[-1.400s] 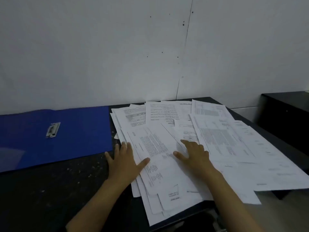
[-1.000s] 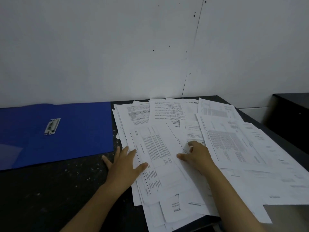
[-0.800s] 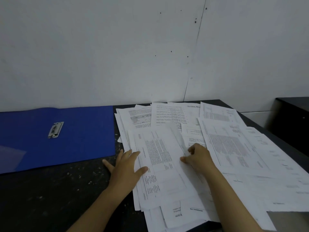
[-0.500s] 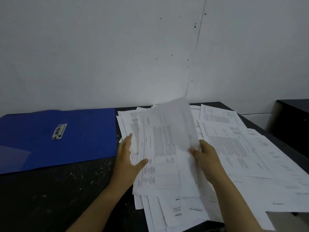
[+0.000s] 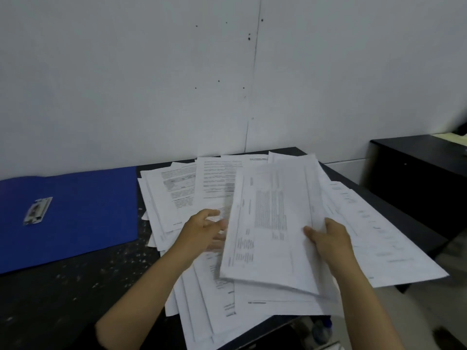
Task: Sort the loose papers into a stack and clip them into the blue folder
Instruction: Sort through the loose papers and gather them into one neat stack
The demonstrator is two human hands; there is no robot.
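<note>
Right hand: the right hand (image 5: 328,239) pinches a few sheets (image 5: 275,223) by their right edge, thumb on top, and holds them tilted above the heap.
Left hand: the left hand (image 5: 202,229) is blurred, fingers spread, gripping nothing, just beside the lifted sheets' left edge and over the loose papers (image 5: 182,193).
Step in hand: looks like gathering the first handful into a stack.
Doing it well: bring the free hand under the left edge so the sheets don't sag or slip; square the edges against the table (image 5: 63,286) before adding more; clear a bare patch for the stack so it doesn't slide on the heap.
Risk: sheets at the near edge overhang the table and could slide off if the heap is dragged.
Folder: the blue folder (image 5: 83,210) lies open and flat at the left, well apart from both hands, its clip (image 5: 38,210) showing, nothing in it.
Count: one folder, one clip, two hands.
Papers: too overlapped to count; certainly more than a dozen.
</note>
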